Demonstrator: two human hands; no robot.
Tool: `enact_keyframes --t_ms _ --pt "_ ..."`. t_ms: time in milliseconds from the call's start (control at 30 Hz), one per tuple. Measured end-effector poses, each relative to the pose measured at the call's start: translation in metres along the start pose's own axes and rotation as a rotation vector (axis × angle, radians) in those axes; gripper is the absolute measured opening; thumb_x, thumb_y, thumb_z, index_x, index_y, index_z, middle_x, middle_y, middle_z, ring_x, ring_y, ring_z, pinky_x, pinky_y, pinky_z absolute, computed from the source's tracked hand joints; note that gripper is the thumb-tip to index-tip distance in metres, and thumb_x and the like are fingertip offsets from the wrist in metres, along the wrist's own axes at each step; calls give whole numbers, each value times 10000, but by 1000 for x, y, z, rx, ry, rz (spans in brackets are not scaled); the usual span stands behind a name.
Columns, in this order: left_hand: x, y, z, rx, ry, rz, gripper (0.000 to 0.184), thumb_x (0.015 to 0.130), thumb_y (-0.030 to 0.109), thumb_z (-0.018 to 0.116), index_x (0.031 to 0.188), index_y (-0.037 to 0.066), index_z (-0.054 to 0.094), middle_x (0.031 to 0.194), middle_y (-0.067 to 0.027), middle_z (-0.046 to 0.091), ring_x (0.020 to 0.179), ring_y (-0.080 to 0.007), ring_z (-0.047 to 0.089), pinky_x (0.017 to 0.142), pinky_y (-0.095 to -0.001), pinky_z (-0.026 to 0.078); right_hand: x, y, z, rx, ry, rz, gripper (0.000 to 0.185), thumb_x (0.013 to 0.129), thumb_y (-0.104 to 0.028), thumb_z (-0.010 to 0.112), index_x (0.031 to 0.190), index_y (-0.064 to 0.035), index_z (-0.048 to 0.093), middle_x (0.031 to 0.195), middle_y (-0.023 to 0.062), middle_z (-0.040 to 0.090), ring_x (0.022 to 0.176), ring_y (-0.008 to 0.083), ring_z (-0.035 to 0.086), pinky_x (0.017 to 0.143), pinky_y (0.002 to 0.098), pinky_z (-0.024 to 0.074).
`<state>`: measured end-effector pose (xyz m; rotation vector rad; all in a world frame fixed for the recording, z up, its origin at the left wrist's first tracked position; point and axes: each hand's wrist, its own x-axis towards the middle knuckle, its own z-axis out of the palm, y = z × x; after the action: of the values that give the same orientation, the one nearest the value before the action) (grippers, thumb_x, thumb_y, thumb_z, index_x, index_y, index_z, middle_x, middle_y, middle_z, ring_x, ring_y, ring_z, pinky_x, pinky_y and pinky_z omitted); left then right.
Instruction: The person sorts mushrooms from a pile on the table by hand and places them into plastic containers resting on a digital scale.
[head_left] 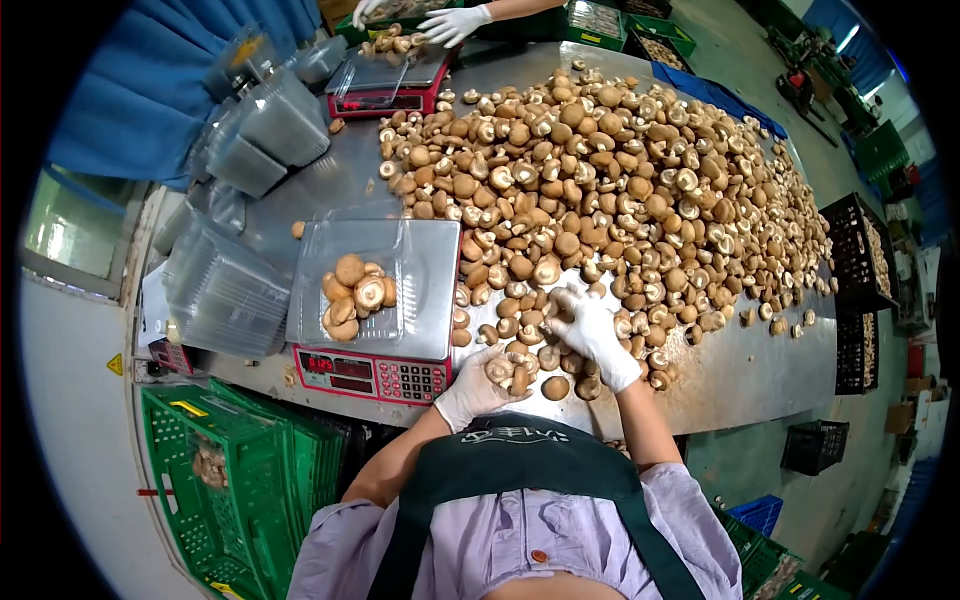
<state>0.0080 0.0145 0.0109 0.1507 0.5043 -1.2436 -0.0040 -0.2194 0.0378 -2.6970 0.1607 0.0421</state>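
Observation:
In a white glove, my left hand (470,392) is curled around a few shiitake mushrooms (508,372) at the table's near edge. My right hand (590,328), also gloved, reaches over loose mushrooms just right of it, fingers bent together; whatever they may hold is hidden. A large heap of brown-capped shiitake mushrooms (600,160) spreads beyond both hands. Left of them stands a red digital scale (370,376) with a lit display. On its metal plate lies a clear plastic tray (385,240) with several mushrooms (355,292) inside.
Stacked clear plastic trays (225,290) stand along the table's left side. At the back, another person's gloved hand (455,24) is by a second red scale (385,100). Green crates (240,470) sit low at the left, black crates (858,250) at the right.

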Motion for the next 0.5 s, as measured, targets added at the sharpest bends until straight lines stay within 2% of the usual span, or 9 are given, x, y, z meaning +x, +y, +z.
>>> enact_keyframes --t_ms 33,67,100,167,233,300,400,433,500 --pt "0 -1 1 -7 -1 -1 363 935 356 482 997 15 587 1071 -181 607 1040 -333 571 919 -537 454 -9 -7 -3 55 -53 -55 522 757 -342 706 1211 -108 597 1340 184 483 1167 377 474 976 418 433" --pt "9 1 -12 -163 -48 -32 341 941 319 479 965 -7 576 988 -167 607 923 -297 570 823 -454 505 -20 -17 -9 77 -138 1 507 757 -311 703 1210 -107 602 1366 186 462 1161 380 482 992 411 424" --pt "10 1 -12 -163 -48 -32 341 941 319 479 965 -7 576 988 -167 607 923 -297 570 823 -454 505 -28 -14 -3 78 -137 1 507 757 -311 703 1210 -107 602 1366 186 462 1161 380 482 992 411 424" --pt "11 0 -13 -128 105 151 318 940 281 473 953 -22 568 945 -157 598 877 -266 548 766 -395 518 -42 0 10 110 -46 -76 431 774 -279 682 1165 -104 635 1311 155 530 1173 345 500 975 413 435" --pt "-3 -5 23 -99 211 172 333 937 294 466 973 -21 567 954 -144 606 897 -260 563 784 -404 512 -50 8 10 212 -60 -28 380 788 -259 670 1131 -97 654 1226 129 600 1148 312 528 969 397 441" --pt "-5 -6 25 -91 227 163 373 929 334 474 1007 -18 567 959 -129 609 902 -257 575 798 -415 506 -52 15 8 259 49 32 310 799 -232 667 1081 -102 678 1073 131 654 1003 292 606 891 370 480" --pt "3 2 -12 -24 131 135 468 908 444 491 1116 31 564 1094 -123 598 1005 -281 575 855 -453 477 -39 22 3 283 164 205 291 791 -212 681 1074 -143 685 943 153 658 884 299 633 798 374 503" --pt "2 3 -10 -11 66 111 511 893 491 502 1163 60 556 1178 -130 581 1070 -289 564 888 -479 461 -31 24 2 257 211 208 297 784 -202 685 1075 -147 683 931 148 658 881 306 631 782 379 506" --pt "3 0 -2 -3 67 114 578 892 539 475 1184 46 549 1171 -127 588 1076 -297 556 896 -498 434 -7 24 -7 323 232 266 296 789 -193 676 1081 -144 674 942 152 659 897 312 631 792 385 506"
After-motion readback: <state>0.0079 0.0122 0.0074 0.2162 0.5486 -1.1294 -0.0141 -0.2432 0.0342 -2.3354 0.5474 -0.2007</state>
